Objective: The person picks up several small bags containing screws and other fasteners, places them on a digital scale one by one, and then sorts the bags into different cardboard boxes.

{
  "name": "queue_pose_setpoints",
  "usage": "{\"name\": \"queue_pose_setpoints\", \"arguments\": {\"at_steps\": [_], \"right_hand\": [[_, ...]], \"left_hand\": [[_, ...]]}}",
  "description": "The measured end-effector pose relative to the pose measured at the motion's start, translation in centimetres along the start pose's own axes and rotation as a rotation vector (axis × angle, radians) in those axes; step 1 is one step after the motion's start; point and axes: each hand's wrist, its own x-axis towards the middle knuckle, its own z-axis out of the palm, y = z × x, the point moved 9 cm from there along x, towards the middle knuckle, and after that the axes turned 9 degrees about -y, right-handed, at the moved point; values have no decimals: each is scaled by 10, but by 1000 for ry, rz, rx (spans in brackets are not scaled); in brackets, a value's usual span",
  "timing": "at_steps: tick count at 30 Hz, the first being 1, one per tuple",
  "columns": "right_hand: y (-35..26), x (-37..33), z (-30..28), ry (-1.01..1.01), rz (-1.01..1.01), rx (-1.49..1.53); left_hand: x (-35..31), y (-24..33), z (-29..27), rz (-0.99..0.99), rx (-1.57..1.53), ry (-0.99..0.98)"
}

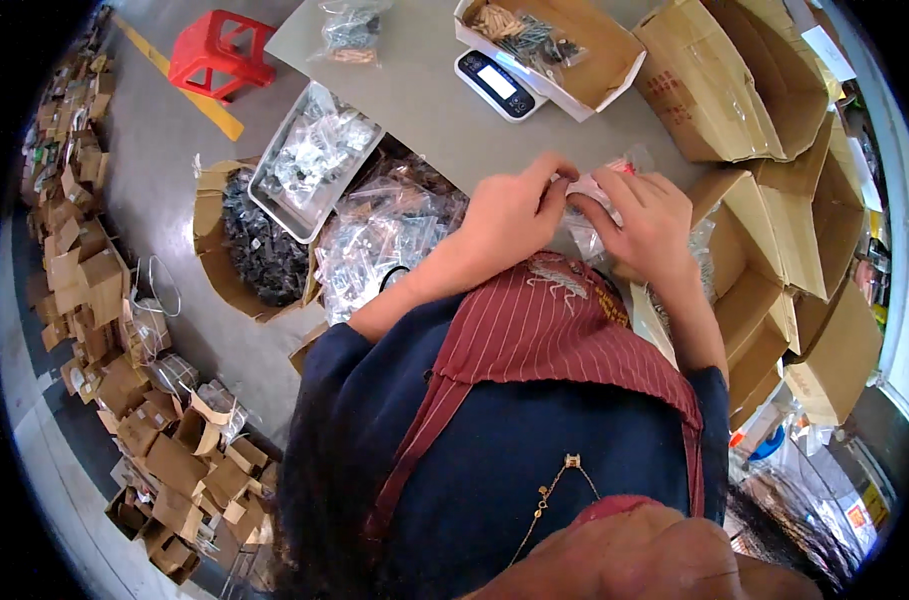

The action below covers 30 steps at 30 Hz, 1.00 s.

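Note:
Close in front of my apron, a clear plastic bag [584,187] with a bit of red along its top is pinched between my two hands. My left hand [519,212] is closed, its thumb and fingertips at the bag's left edge. The fingers of my right hand [642,215] curl over the right side of the same bag. What the bag contains is mostly hidden by my hands. Beyond them on the grey table [414,100] lies a small digital scale [496,86] with a lit display. Beside it an open carton [614,70] holds wooden dowels and screws.
Filled clear bags [352,28] lie at the table's far left. A metal tray [309,222] of small bagged parts rests by a carton of black pieces [264,240] and a heap of packets [384,225]. Open cardboard boxes [719,90] crowd the right. A red stool [219,55] stands far left.

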Motion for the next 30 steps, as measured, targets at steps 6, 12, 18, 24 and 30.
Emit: {"name": "queue_pose_setpoints", "arguments": {"at_steps": [6,12,18,24,30], "right_hand": [[40,36,-3,57,164,314],[153,122,102,46,194,240],[195,145,171,-338,336,68],[155,114,113,-335,450,1140],[82,70,69,-571,334,1086]], "left_hand": [[4,-18,-11,-94,111,-11],[9,-30,0,-23,135,46],[7,-34,-17,-120,69,67],[10,-65,-22,-211,-59,29],[29,-66,-28,-236,-167,4]]}}
